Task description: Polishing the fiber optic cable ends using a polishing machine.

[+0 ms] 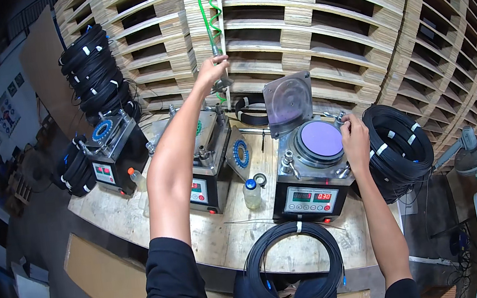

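Observation:
My left hand (212, 73) is raised and closed around a metal air gun (222, 83), which hangs from a green coiled hose (203, 10). At the right-hand polishing machine (310, 200), the fingers of my right hand (355, 137) are curled at a metal corner clamp (340, 116). A round purple polishing pad (321, 138) lies on top of this machine. Behind the pad, a clear square plate (289, 104) stands tilted up. A coil of black cable (253, 266) with blue connector ends lies at the table's front edge, partly over my lap.
Two more polishing machines (209, 179) (110, 164) stand to the left. A blue-capped bottle (252, 195) sits between machines. Black cable coils are stacked at the far left (93, 77) and right (399, 150). Wooden pallets (318, 20) rise behind the table. A fan (473, 153) stands right.

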The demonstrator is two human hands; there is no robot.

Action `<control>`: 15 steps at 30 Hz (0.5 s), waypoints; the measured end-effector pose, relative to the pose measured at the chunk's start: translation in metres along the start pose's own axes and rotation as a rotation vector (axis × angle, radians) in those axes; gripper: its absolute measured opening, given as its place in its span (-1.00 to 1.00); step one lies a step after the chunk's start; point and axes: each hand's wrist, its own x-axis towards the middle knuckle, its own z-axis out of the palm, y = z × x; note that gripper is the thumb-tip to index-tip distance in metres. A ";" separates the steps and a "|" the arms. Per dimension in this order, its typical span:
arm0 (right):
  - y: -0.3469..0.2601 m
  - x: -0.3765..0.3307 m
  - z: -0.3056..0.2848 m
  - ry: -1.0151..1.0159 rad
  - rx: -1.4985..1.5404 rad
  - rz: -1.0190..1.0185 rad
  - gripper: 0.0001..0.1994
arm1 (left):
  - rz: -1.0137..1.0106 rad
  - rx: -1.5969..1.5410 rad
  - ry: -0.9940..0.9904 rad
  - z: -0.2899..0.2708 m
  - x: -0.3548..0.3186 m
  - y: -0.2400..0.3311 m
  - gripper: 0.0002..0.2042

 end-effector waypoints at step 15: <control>0.004 0.004 -0.012 -0.513 0.645 0.077 -0.61 | 0.201 -0.216 -0.465 0.027 -0.165 0.173 -0.83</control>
